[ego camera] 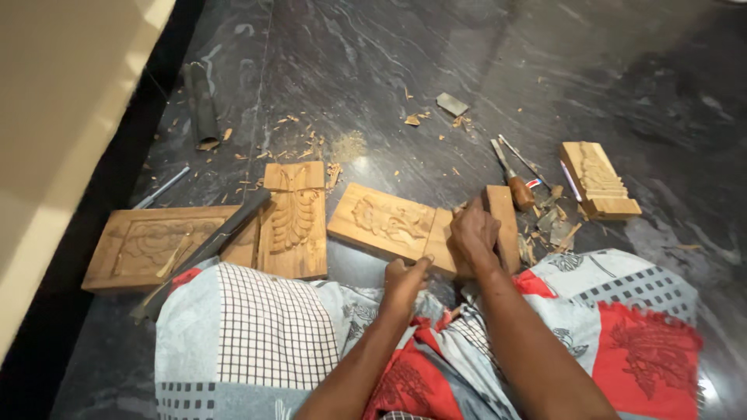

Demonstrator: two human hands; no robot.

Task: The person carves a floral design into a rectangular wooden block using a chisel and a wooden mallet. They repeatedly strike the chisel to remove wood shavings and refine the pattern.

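Matt carved wooden panel (387,222), glossy stone floor (373,70)

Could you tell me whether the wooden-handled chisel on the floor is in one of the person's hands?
No. The wooden-handled chisel lies on the dark stone floor beyond the right hand, which rests on the carved wooden panel.

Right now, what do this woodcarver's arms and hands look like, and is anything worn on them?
Both arms are bare from the forearm down: no sleeves, gloves, watch or bangles show. The left hand and the right hand carry no rings that I can make out. Below them lies a wrapped cloth, white with black checks, grey and red printed patches.
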